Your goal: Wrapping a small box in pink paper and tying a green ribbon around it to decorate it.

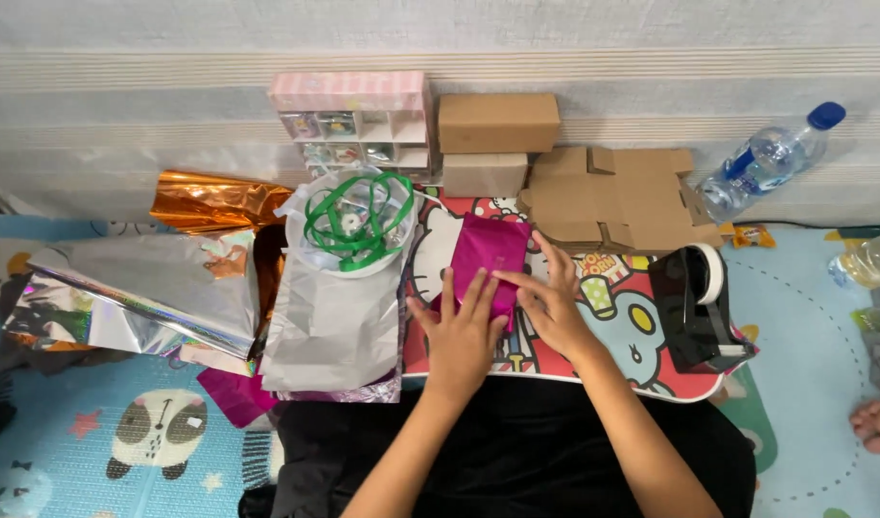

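Pale striped wall behind — blue cartoon play mat on floor, even soft light.

Left hand flat on magenta foil parcel; right hand pressing its edge — black tape dispenser nearby

table: low, cartoon-printed, red rim | centre: magenta foil packet | right: black tape dispenser | far: flat cardboard, two brown boxes | left: silver wrapping sheets, green ribbon coil

Wrapped parcel on lap table; ribbon spool left, tape dispenser right, boxes behind
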